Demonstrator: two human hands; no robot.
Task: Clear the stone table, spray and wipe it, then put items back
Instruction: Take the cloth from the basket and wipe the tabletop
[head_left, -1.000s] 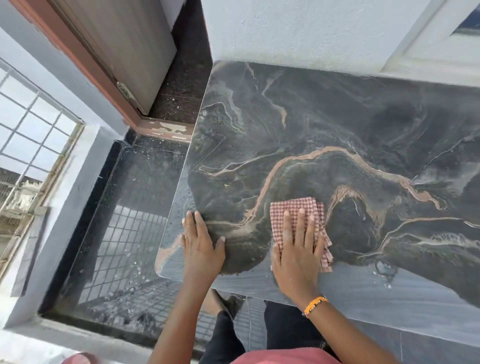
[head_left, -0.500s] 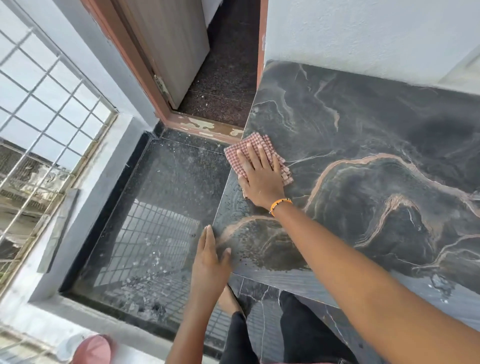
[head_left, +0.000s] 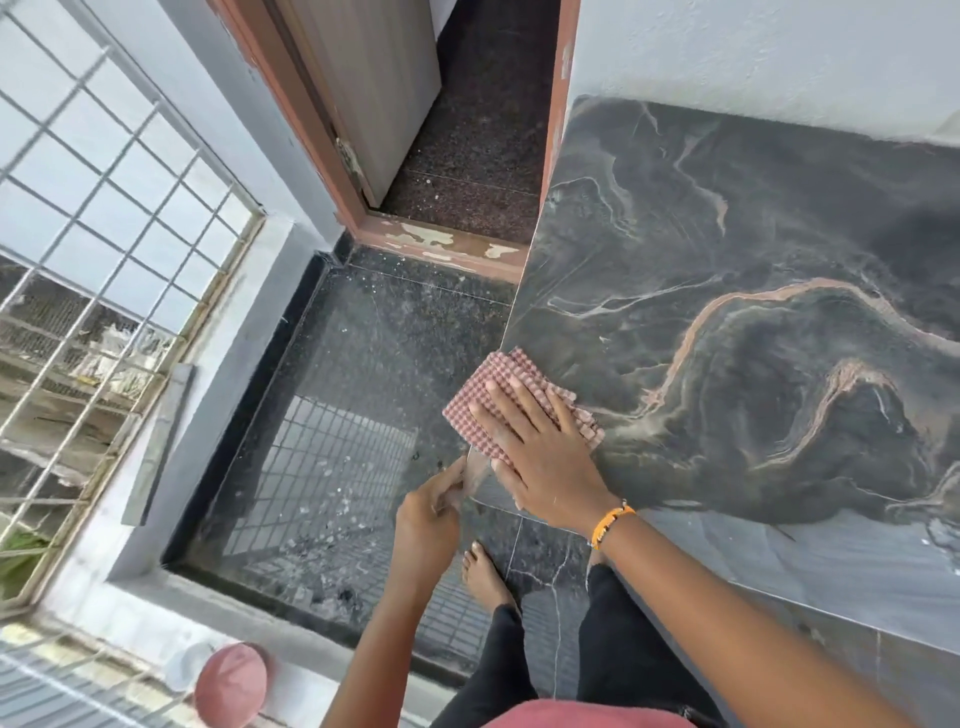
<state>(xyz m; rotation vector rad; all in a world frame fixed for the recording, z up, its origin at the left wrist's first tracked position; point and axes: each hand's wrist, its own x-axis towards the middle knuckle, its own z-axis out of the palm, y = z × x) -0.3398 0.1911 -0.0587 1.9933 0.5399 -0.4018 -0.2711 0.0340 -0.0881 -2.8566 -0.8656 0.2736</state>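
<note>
The dark veined stone table (head_left: 753, 260) fills the right side of the view, and nothing stands on the part I see. A red-and-white checkered cloth (head_left: 488, 384) lies over its left edge near the front-left corner, partly overhanging. My right hand (head_left: 540, 457), with an orange wristband, presses flat on the cloth with straight fingers. My left hand (head_left: 428, 512) is just off the corner, with the thumb on the edge and the fingers curled under it.
A dark speckled floor (head_left: 353, 389) lies left of the table. Beyond it are a worn door threshold (head_left: 452, 244) and an open door. A barred window (head_left: 104, 260) runs along the left. A pink round object (head_left: 231, 686) sits on the sill. My bare foot (head_left: 483, 571) stands near the corner.
My right hand slid the cloth along the left edge back toward the front-left corner. My left hand left the tabletop and now curls at the corner's edge.
</note>
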